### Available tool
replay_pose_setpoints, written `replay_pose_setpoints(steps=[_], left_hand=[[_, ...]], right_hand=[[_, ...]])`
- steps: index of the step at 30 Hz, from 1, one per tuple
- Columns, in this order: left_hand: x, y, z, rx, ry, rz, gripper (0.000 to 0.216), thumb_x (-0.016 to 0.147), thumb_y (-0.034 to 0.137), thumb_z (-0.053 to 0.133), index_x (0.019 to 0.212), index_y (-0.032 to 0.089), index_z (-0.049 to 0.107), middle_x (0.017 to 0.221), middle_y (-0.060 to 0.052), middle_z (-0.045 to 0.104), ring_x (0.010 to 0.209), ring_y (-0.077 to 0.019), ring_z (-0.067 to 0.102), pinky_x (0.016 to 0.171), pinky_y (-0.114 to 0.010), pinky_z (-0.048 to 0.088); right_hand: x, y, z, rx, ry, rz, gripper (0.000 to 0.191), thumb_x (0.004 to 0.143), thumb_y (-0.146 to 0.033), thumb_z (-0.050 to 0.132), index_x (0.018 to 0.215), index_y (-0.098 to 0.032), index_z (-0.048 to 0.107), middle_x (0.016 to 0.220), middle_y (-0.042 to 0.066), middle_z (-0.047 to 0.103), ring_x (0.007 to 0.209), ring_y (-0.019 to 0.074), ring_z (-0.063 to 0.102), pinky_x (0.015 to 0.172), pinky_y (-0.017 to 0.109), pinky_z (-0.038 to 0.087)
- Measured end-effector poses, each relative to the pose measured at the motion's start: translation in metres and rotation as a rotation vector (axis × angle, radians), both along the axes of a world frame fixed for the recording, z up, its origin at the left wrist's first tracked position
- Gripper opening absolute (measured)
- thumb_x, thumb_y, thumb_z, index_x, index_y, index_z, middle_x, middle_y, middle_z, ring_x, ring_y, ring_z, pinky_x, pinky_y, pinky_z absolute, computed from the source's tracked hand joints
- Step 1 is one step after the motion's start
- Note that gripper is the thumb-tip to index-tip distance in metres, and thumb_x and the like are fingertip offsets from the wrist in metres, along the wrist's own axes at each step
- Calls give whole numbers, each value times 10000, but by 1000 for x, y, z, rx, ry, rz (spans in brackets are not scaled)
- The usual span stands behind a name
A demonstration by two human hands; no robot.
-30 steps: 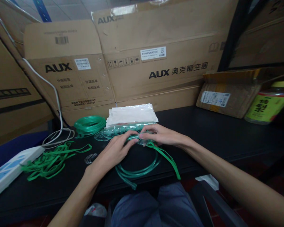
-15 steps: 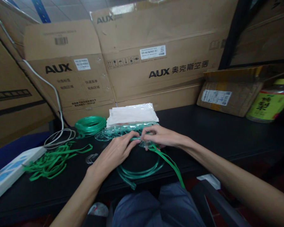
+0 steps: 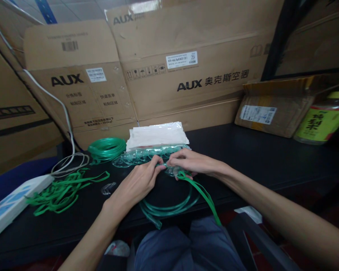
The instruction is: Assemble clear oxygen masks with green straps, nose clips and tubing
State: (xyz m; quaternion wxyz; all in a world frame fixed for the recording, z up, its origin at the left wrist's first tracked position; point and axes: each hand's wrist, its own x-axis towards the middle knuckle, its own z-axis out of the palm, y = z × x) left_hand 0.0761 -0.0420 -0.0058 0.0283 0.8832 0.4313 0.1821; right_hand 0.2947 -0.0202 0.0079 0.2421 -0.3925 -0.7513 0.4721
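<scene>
My right hand [image 3: 190, 160] is closed around a clear oxygen mask [image 3: 173, 172], partly hidden by the fingers. A green elastic strap [image 3: 200, 192] trails from the mask down over the table edge. My left hand [image 3: 141, 178] pinches the end of green tubing [image 3: 169, 211] against the mask's connector; whether the two are joined is hidden by the fingertips. The tubing loops below both hands, its free end hanging at the front edge. Just behind the hands lies a row of stacked clear masks [image 3: 147, 153].
White packets [image 3: 158, 134] lie behind the masks. To the left are coiled green tubing [image 3: 107, 147], a pile of green straps [image 3: 62, 195], small metal strips [image 3: 108, 188] and a power strip [image 3: 18, 201]. Cardboard boxes [image 3: 203, 49] wall the back; a jar [image 3: 323, 122] stands far right.
Both hands stay together at the mask, with only a small shift of the fingers. The whole view has moved slightly; nothing has been let go.
</scene>
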Motion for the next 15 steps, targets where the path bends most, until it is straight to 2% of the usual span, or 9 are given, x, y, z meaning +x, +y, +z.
replay_pose_setpoints(steps=[3, 9, 15], left_hand=[[0, 1, -2, 9, 26, -2, 188, 1075, 337, 306, 1150, 250, 455, 975, -47, 700, 848, -255, 724, 699, -304, 437], [0, 3, -2, -14, 91, 48, 216, 1070, 328, 304, 1087, 253, 506, 773, -15, 654, 740, -245, 704, 648, -288, 400], [-1, 4, 0, -16, 42, 42, 227, 1060, 293, 316, 1065, 270, 541, 781, -3, 650, 731, -228, 679, 650, -285, 360]], right_hand=[[-1, 1, -2, -13, -1, 2, 296, 914, -385, 533, 694, -187, 526, 540, -50, 494, 397, 64, 445, 339, 155, 320], [-4, -1, -2, -1, -12, -28, 247, 892, -389, 554, 759, -183, 590, 581, -45, 511, 417, 68, 447, 356, 168, 331], [-3, -2, -3, 76, -57, -41, 255, 897, -390, 554, 840, -175, 677, 600, -35, 528, 420, 81, 465, 398, 203, 356]])
